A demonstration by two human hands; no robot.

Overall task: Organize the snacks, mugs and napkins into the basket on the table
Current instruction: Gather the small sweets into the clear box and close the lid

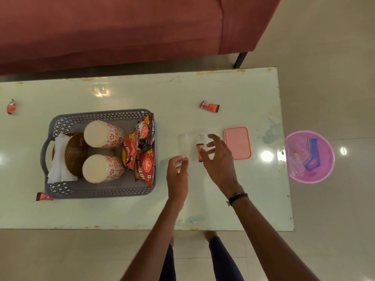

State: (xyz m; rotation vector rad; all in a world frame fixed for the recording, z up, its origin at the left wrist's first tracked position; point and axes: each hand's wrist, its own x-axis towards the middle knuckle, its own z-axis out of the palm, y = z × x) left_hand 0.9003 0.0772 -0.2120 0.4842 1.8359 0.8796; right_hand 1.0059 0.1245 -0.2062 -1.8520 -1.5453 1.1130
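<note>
Sitting on the table (142, 209), the grey basket (97, 192) holds two patterned mugs (103, 133) lying on their sides, red snack packets (145, 159) along its right wall, and white napkins (58, 169) with a woven holder at the left. Beside it, a clear container (190, 142) holds one small red candy (199, 152). The right hand (219, 159) hovers over it, fingers spread; the left hand (177, 173) rests loosely curled, holding nothing. A pink lid (237, 143) lies just right.
</note>
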